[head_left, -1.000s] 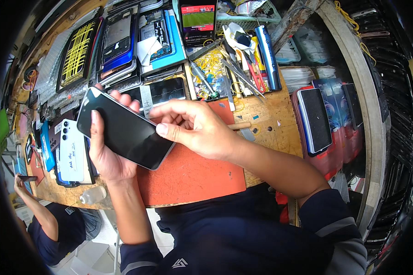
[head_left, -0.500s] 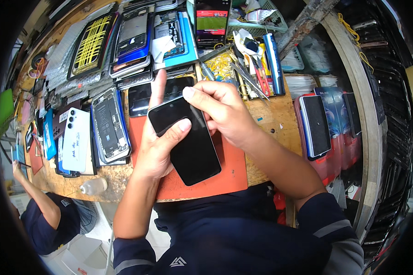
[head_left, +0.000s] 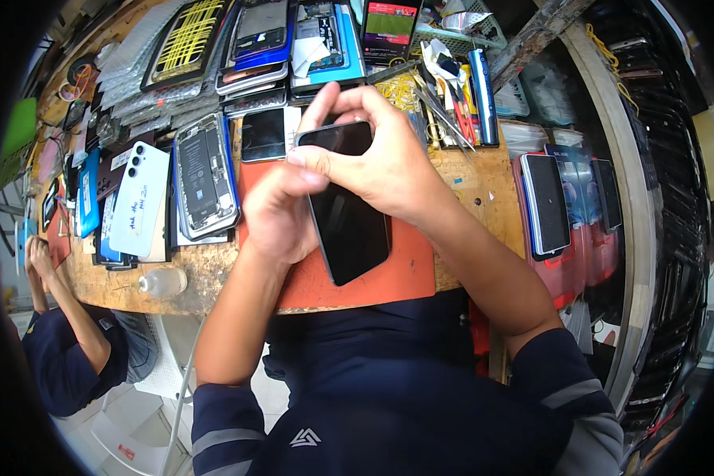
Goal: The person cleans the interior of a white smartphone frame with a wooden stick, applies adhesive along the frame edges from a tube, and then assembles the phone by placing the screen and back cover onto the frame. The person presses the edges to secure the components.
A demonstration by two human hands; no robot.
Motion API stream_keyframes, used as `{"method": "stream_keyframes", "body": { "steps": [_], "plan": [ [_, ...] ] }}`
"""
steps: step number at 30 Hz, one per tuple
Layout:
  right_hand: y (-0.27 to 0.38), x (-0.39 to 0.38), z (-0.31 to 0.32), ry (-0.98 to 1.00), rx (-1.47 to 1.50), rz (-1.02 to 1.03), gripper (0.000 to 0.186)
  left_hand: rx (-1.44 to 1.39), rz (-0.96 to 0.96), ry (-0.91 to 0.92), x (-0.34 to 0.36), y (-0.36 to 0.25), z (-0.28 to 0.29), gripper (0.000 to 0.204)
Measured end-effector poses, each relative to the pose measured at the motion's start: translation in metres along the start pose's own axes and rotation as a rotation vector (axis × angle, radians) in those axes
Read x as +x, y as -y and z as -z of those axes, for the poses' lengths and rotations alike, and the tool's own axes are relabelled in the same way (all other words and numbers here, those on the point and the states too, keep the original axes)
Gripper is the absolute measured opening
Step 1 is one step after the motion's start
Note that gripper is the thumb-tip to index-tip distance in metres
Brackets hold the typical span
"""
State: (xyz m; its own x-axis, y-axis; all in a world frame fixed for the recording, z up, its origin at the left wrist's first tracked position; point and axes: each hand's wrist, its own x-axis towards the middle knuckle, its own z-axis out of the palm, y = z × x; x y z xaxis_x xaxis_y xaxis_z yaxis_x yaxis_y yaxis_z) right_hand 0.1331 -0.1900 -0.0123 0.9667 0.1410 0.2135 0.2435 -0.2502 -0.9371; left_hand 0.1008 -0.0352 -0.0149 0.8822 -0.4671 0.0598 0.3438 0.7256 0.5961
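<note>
A black smartphone (head_left: 349,218) with a dark screen is held upright over the orange work mat (head_left: 408,266). My left hand (head_left: 282,210) grips its left side from behind, thumb across the upper edge. My right hand (head_left: 373,147) curls over the phone's top end, fingertips pinching at the top corner. The phone's upper part is hidden under my fingers.
An opened phone (head_left: 206,174) showing its insides and a white phone back (head_left: 139,198) lie left of the mat. Stacked phones and cases (head_left: 254,40) crowd the bench's far side, tools (head_left: 452,103) far right, boxed phones (head_left: 547,202) right. A squeeze bottle (head_left: 163,282) stands at the near edge. A person (head_left: 71,349) sits lower left.
The phone has turned from lying slanted across my left palm to standing lengthwise over the mat. My right hand has shifted onto its top end.
</note>
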Motion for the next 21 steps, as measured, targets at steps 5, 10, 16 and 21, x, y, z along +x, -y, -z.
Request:
{"method": "stream_keyframes", "body": {
  "steps": [5, 10, 16, 21],
  "plan": [
    [0.005, -0.035, -0.015, 0.053, 0.018, 0.035, 0.106, -0.088, -0.293, -0.074, -0.004, -0.008, -0.001, 0.076],
    [0.011, -0.088, -0.01, 0.067, -0.053, -0.112, 0.102, -0.193, -0.494, -0.089, -0.029, -0.013, 0.008, 0.079],
    [0.026, -0.12, 0.002, 0.131, -0.268, -0.056, 0.078, -0.231, -0.481, -0.218, -0.05, 0.004, 0.014, 0.081],
    [0.028, -0.128, 0.01, 0.123, -0.231, -0.028, 0.069, -0.295, -0.451, -0.197, -0.053, 0.011, 0.015, 0.081]
  ]
}}
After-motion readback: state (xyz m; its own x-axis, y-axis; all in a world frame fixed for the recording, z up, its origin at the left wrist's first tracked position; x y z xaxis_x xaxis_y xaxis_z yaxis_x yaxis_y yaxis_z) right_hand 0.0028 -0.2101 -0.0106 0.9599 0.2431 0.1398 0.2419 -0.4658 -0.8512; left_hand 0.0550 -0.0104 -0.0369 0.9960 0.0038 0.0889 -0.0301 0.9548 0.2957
